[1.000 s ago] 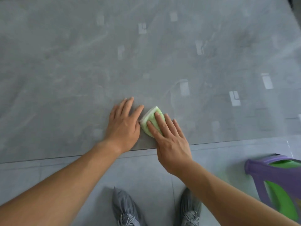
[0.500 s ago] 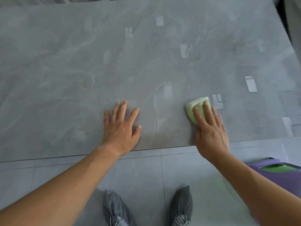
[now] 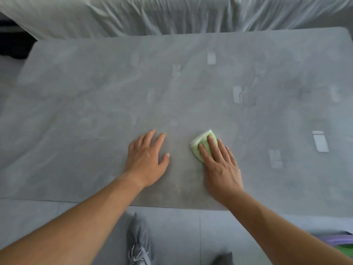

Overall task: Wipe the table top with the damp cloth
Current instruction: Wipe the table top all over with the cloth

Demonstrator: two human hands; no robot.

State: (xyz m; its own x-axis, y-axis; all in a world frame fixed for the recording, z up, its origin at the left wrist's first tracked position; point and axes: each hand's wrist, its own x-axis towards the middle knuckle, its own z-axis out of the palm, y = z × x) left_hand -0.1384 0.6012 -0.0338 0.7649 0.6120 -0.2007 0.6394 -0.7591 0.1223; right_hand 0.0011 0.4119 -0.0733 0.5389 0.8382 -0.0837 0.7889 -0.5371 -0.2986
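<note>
A folded light-green cloth point(image 3: 202, 142) lies on the grey stone table top point(image 3: 95, 111), near the front edge and a little right of the middle. My right hand point(image 3: 219, 163) presses flat on the cloth with straight fingers, covering its near half. My left hand point(image 3: 147, 159) rests flat on the bare table just left of the cloth, fingers spread, a short gap between them.
A sofa under a crumpled grey cover point(image 3: 172, 14) runs along the table's far side. A purple and green bin point(image 3: 338, 243) shows at the lower right on the tiled floor. My grey shoes point(image 3: 139, 243) stand below the table's front edge.
My right hand slid the cloth out to the right, then back left and farther onto the table. The view tilted up, bringing the covered sofa into sight. My left hand stayed flat.
</note>
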